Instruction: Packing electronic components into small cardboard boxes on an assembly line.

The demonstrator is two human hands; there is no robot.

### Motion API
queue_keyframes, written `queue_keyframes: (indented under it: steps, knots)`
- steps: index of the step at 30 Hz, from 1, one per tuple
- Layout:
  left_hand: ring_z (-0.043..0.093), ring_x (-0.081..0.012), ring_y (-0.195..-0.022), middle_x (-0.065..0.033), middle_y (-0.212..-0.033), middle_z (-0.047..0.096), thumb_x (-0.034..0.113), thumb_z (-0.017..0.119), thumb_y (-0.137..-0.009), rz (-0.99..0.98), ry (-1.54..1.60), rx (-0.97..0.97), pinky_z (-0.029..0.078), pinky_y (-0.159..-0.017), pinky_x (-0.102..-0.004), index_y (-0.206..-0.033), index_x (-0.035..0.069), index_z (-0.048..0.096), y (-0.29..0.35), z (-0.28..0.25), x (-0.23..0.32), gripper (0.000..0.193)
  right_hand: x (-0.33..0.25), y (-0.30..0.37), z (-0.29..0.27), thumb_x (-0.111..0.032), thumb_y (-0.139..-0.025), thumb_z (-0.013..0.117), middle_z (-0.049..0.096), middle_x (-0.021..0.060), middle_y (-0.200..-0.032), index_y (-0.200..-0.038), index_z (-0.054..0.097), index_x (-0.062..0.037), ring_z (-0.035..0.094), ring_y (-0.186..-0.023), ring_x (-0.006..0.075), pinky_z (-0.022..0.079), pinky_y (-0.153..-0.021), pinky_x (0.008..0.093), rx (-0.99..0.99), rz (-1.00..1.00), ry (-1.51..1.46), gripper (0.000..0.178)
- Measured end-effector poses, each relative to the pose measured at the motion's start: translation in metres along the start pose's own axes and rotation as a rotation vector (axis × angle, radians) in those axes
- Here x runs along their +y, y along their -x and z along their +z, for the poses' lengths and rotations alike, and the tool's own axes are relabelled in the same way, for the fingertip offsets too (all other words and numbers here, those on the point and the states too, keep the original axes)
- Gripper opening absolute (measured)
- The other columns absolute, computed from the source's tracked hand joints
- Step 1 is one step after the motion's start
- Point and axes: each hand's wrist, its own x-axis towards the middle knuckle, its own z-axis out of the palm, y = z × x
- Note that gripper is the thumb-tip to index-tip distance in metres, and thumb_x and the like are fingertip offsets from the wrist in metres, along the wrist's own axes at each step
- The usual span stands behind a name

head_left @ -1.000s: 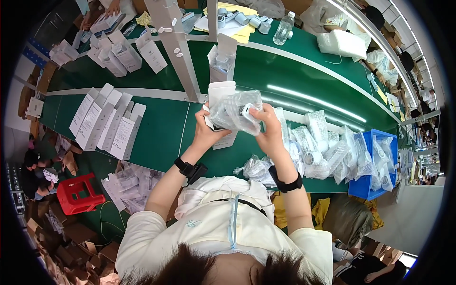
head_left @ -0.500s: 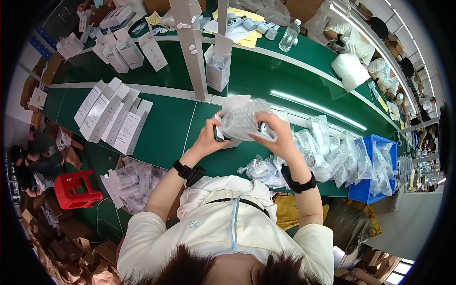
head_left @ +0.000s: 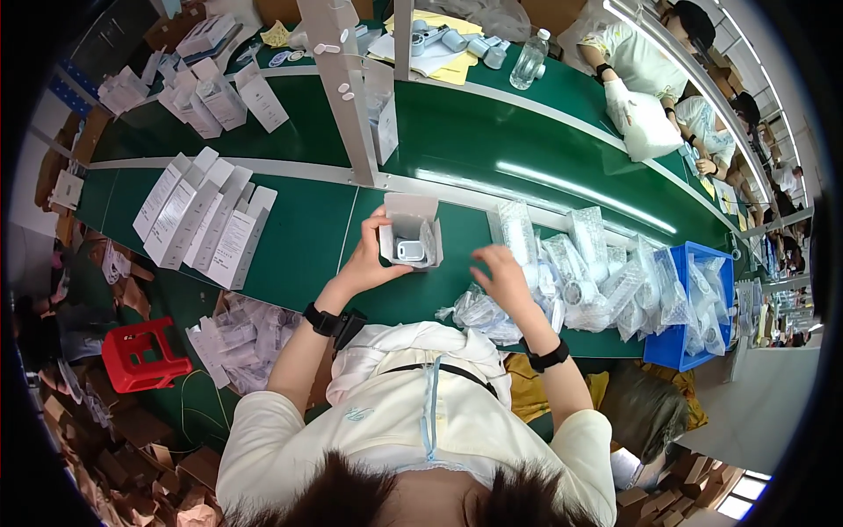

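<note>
My left hand [head_left: 373, 259] is wrapped round the left side of a small white carton [head_left: 425, 209], whose top flap stands up at the back. Inside the carton lies a white and grey device in bubble wrap [head_left: 409, 250]. To the right of the carton, my right hand [head_left: 502, 274] is empty, its fingers loosely bent and apart, and touches nothing that I can make out. Just beyond it a pile of bubble-wrapped devices [head_left: 575, 285] spreads over the green bench. Several white cartons [head_left: 206, 215] stand in a slanted row at the left.
A blue bin [head_left: 685, 351] with wrapped pieces is at the right end. A grey post [head_left: 338, 97] rises behind the bench. On the far bench are a water bottle [head_left: 529, 61] and more cartons [head_left: 219, 97]. A red stool [head_left: 145, 356] is at the left; co-workers sit far right.
The bubble-wrapped device, held before in my right hand at the carton, is now down inside it. My right hand has let go and moved right. My left hand still holds the carton.
</note>
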Motion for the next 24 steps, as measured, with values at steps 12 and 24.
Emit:
queue_keyframes:
  steps: [12,24]
  knots:
    - [0.057,-0.0264,-0.084,-0.0127,-0.096,0.055,0.008,0.072,-0.062,-0.135,-0.16,0.119,0.044,-0.073,-0.0313,-0.069,0.0,0.061,-0.025,-0.001,0.043,0.015,0.042,0.023,0.046,-0.007,-0.075,0.062,0.055,0.0171,-0.1,-0.093,0.05,-0.0032,0.057,-0.084,0.0283,0.048,-0.07,0.0372,-0.236,-0.132,-0.259,0.022]
    - [0.054,-0.0176,-0.057,-0.0083,-0.066,0.059,0.006,0.07,-0.061,-0.278,-0.213,0.177,0.04,-0.053,-0.0271,-0.066,-0.003,0.061,-0.045,-0.003,0.046,0.014,-0.091,-0.051,-0.046,0.004,-0.071,0.06,0.06,0.009,-0.083,-0.084,0.054,-0.0043,0.06,-0.076,0.0211,0.048,-0.061,0.0289,0.266,-0.388,-0.116,0.017]
